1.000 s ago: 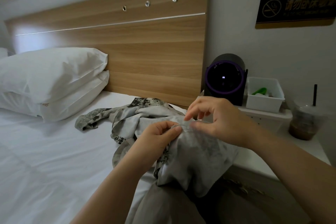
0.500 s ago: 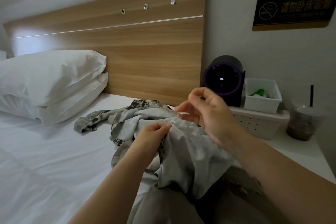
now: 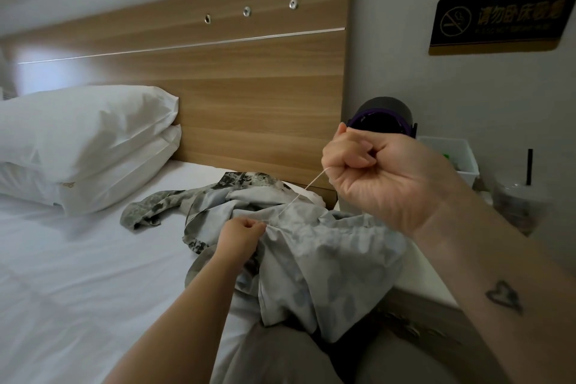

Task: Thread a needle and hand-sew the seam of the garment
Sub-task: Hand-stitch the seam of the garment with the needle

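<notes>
Right hand risen — thread taut, garment pinched

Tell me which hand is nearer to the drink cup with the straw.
Right. The right hand, raised and gripping the thread, is left of the cup. The left hand pinches the garment lower and farther left.
</notes>
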Motion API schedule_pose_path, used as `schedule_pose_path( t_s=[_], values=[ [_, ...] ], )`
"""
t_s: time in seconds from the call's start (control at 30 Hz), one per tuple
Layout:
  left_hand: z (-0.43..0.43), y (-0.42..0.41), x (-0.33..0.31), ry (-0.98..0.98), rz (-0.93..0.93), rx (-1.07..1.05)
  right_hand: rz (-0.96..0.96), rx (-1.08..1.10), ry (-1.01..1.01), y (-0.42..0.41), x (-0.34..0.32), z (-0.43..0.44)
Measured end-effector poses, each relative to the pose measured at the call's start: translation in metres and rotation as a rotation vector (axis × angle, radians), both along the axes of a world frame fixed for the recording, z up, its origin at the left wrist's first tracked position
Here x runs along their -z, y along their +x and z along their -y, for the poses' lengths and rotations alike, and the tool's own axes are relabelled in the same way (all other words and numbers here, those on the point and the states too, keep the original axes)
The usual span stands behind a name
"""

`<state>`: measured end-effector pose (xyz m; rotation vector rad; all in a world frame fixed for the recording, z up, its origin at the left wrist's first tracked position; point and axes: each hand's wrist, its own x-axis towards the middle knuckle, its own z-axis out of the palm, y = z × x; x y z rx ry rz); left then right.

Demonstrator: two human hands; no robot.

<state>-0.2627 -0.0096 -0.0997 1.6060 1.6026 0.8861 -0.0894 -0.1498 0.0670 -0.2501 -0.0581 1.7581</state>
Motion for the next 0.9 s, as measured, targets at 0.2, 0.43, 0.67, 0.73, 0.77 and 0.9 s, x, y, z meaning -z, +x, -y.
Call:
schedule_pose_path(
  t_s=[0.2, 0.43, 0.67, 0.73, 0.77, 0.9],
  values=[
    [0.007, -0.001, -0.003, 0.004, 0.18, 0.058, 0.525, 0.087, 0.028, 0.0, 0.033, -0.023],
    [0.05, -0.009, -0.035, -0.036, 0.476, 0.31, 2.005, -0.004, 0.283, 0.01, 0.098, -0.038],
    [0.077, -0.011, -0.06, 0.008, 0.406, 0.392, 1.863, -0.083, 0.454, 0.028, 0.085, -0.04],
    [0.077, -0.012, -0.061, 0.01, 0.347, 0.407, 1.881, -0.097, 0.478, 0.033, 0.083, -0.041],
    [0.077, -0.011, -0.061, -0.003, 0.322, 0.409, 1.913, -0.099, 0.484, 0.035, 0.084, -0.041],
    [0.078, -0.007, -0.057, -0.115, 0.346, 0.408, 2.047, 0.022, 0.449, 0.033, 0.091, -0.039]
  ],
)
